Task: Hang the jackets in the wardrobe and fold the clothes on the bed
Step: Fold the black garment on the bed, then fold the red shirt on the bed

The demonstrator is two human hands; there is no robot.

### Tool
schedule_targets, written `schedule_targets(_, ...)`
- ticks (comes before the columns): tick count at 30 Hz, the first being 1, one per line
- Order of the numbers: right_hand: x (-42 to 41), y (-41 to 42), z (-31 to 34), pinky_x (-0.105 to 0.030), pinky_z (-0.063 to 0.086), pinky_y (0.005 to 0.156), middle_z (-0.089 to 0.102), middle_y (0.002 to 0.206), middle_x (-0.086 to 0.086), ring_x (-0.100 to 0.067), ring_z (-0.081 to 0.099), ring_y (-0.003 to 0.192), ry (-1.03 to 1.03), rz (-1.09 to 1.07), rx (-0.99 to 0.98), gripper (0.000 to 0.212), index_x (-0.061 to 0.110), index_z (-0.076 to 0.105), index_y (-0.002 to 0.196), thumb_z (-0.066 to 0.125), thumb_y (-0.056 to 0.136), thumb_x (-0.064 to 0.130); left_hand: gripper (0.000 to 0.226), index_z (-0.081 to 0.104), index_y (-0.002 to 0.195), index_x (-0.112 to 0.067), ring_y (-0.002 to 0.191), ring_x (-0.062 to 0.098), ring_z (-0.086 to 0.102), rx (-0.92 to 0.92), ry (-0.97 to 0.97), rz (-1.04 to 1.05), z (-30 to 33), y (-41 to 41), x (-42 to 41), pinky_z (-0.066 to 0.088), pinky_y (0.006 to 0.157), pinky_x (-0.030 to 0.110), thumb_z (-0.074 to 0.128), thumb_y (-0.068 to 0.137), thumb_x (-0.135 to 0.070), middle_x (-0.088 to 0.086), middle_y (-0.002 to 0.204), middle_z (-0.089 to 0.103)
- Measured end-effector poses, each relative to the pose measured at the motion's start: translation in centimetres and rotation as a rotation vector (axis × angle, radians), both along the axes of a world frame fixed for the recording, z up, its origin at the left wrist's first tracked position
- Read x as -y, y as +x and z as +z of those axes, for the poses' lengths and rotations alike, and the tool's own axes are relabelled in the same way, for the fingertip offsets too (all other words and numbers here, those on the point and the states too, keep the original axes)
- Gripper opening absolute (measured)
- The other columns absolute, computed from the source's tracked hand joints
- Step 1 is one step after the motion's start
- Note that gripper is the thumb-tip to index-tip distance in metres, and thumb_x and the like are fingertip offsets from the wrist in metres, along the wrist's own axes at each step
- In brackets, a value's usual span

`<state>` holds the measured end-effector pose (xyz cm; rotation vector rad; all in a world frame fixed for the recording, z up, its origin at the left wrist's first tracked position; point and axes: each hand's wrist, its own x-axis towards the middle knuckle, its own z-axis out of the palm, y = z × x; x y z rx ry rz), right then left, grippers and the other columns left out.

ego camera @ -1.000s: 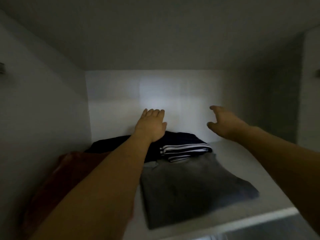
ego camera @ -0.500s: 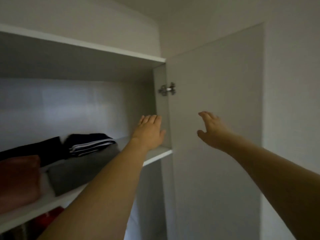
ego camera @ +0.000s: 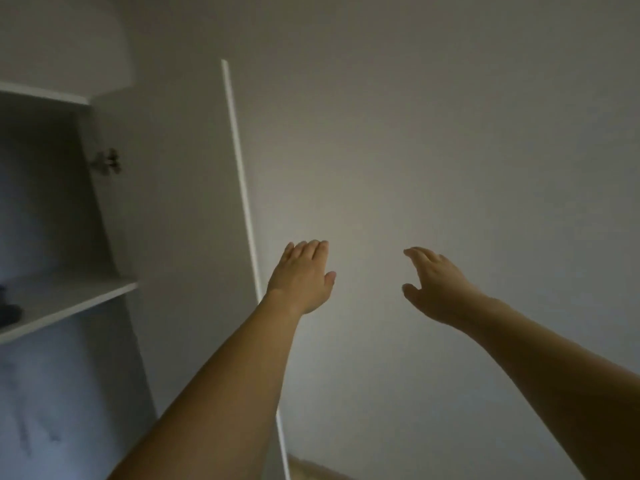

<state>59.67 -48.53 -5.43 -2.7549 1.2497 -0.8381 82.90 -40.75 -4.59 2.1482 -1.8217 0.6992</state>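
Neither hand held anything: in the head view the left hand was raised with its fingers straight and close together, and the right hand was raised beside it, well apart, fingers loosely spread and slightly bent. Both hung in front of a bare wall, touching nothing. The wardrobe stood at the left of the view with its door swung wide, the white door edge running just beside the left wrist. Only a dark scrap of clothing showed on the shelf, at the picture's left border — no jacket, no hanger and no bed appeared, so the remaining garments lay somewhere outside the view. Judged from this, the risks were mainly of collision: with the view pointed at the wall, a turn or a lowering of the left arm could strike the door edge or the hinge, knocking the door against the carcass. The low light added to this — the shelf interior was hard to read, and a garment hanging over the shelf lip might go unnoticed and slide off.
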Motion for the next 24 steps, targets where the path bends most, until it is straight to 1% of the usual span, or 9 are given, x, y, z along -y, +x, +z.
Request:
schedule_targets(5,2.1,-12.8,0.1,-0.035,0.013,0.119,0.028,0.157,-0.005,-0.022,0.025,0.144,-0.008,-0.126,-0.033,0.065,0.012,0.023,0.151,0.051,0.096,0.03,0.065,0.013,0.155,-0.009,0.148,0.026,0.016,-0.029,0.034,-0.088,-1.1,-11.3,4.4,0.005,0.123,0.044,0.033,0.102,-0.041,0.009,0.161,0.02)
schedule_targets(8,2.6,-20.9,0.2,-0.035,0.016,0.118,0.03,0.156,-0.004,-0.022,0.027,0.143,-0.028,-0.162,-0.026,0.064,0.013,0.025,0.151,0.052,0.095,0.029,0.064,0.013,0.155,-0.009,0.148,0.025,0.016,-0.014,0.035,-0.136,-0.9,-19.4,6.2,0.005,0.123,0.044,0.032,0.102,-0.041,0.008,0.161,0.019)
schedule_targets(11,2.9,-29.5,-0.4,-0.036,0.019,0.117,0.03,0.156,-0.005,-0.023,0.028,0.142,-0.023,-0.197,-0.004,0.064,0.013,0.026,0.151,0.053,0.094,0.028,0.064,0.013,0.155,-0.01,0.149,0.024,0.014,-0.054,-0.002,-0.166,-1.0,-28.2,7.4,0.005,0.123,0.044,0.031,0.102,-0.04,0.008,0.162,0.018)
schedule_targets(13,2.9,-34.8,-1.4,-0.037,0.021,0.117,0.029,0.156,-0.004,-0.025,0.028,0.142,0.028,-0.197,0.006,0.065,0.014,0.025,0.151,0.054,0.095,0.028,0.063,0.013,0.155,-0.01,0.148,0.024,0.015,-0.076,0.005,-0.174,-1.6,-33.5,7.5,0.004,0.123,0.044,0.031,0.102,-0.039,0.007,0.162,0.018)
schedule_targets(16,3.3,-44.4,-3.2,-0.038,0.021,0.117,0.027,0.157,-0.004,-0.024,0.027,0.143,0.093,-0.204,-0.048,0.066,0.016,0.022,0.152,0.054,0.095,0.029,0.063,0.013,0.155,-0.011,0.148,0.024,0.016,-0.095,0.053,-0.192,-3.4,-42.5,7.7,0.003,0.123,0.043,0.031,0.102,-0.038,0.007,0.161,0.019)
schedule_targets(18,3.5,-49.9,-3.8,-0.039,0.023,0.116,0.027,0.157,-0.004,-0.026,0.029,0.142,0.147,-0.251,-0.056,0.067,0.016,0.021,0.152,0.054,0.095,0.029,0.063,0.013,0.155,-0.011,0.148,0.024,0.016,-0.107,0.087,-0.207,-4.4,-47.4,8.0,0.002,0.123,0.043,0.032,0.102,-0.038,0.007,0.162,0.019)
schedule_targets(24,4.4,-62.9,-6.7,-0.039,0.022,0.117,0.028,0.157,-0.006,-0.025,0.028,0.143,0.215,-0.363,-0.011,0.068,0.015,0.022,0.152,0.057,0.095,0.025,0.064,0.014,0.155,-0.01,0.148,0.024,0.017,-0.126,0.158,-0.247,-8.4,-59.9,11.7,0.004,0.122,0.043,0.033,0.101,-0.038,0.008,0.161,0.019)
